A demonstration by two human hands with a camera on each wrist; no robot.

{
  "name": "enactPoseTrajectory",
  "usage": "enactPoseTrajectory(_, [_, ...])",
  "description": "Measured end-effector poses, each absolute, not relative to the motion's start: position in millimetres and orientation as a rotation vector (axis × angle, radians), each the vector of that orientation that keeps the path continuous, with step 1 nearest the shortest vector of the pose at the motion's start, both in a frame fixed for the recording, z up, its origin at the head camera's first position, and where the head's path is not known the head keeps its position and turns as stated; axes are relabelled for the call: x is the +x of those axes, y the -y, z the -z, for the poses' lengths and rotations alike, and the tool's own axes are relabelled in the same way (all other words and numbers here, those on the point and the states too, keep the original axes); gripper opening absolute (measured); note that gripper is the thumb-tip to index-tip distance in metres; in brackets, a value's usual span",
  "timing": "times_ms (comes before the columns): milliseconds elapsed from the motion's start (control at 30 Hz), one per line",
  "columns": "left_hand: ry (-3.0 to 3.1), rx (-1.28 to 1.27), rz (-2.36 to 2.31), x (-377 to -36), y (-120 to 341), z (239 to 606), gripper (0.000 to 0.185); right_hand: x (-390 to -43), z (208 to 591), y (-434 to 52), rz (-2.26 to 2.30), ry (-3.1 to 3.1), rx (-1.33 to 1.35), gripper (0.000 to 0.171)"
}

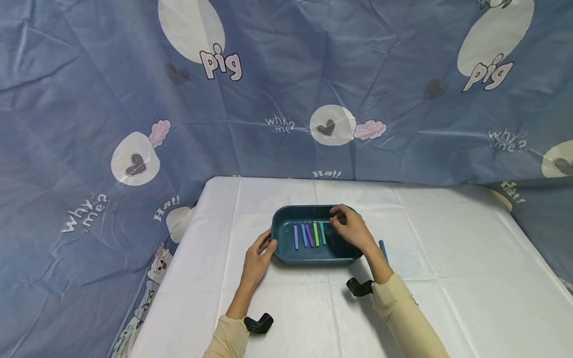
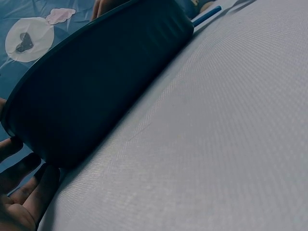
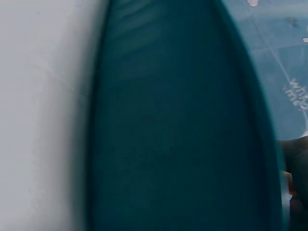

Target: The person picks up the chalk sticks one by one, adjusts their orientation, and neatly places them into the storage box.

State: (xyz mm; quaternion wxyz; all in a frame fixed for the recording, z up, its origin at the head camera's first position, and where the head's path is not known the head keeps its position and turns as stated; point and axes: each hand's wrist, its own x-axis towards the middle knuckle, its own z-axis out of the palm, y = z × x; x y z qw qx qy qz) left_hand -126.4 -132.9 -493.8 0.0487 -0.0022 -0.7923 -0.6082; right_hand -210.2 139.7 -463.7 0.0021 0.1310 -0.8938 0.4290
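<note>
A dark teal tray [image 1: 304,261] stands on the white-covered table. In it several coloured chalk-like sticks lie in a row: lavender [image 1: 296,237], blue [image 1: 304,235], purple [image 1: 309,235], green [image 1: 316,234] and teal [image 1: 323,233]. At the tray's left end my left hand [image 1: 257,262] holds the wall, its fingers against the outside in the left wrist view. My right hand [image 1: 350,228] hovers over the tray's right part, thumb and forefinger bent and apart, with nothing visible between them. The right wrist view mostly shows the tray's side wall [image 3: 178,120].
A blue stick [image 1: 383,250] lies on the white tablecloth [image 1: 461,238] right of the tray, partly behind my right forearm. A blue printed cloth [image 1: 277,59] hangs behind the table and along its left side. Black devices [image 1: 259,324] sit at both wrists.
</note>
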Motion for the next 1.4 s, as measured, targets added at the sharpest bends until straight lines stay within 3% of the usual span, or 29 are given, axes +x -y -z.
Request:
enactPoseTrajectory(233, [2.418, 0.005, 1.873, -126.6, 134.8, 493.3, 0.047, -208.2, 456.0, -154.1, -1.471, 2.754, 0.34, 0.028])
enactPoseTrajectory(467, [2.381, 0.021, 1.883, -141.7, 137.7, 529.9, 0.047, -203.0, 458.0, -167.4, -1.595, 2.634, 0.325, 0.027])
enactPoseTrajectory(1200, [2.384, 0.036, 1.847, -141.0, 136.8, 529.6, 0.048, -200.4, 457.7, -207.8, -1.552, 2.67, 0.193, 0.029])
enactPoseTrajectory(1400, [2.399, -0.001, 1.861, -133.4, 135.0, 510.3, 0.047, -197.6, 464.8, -221.6, -1.45, 2.788, 0.206, 0.033])
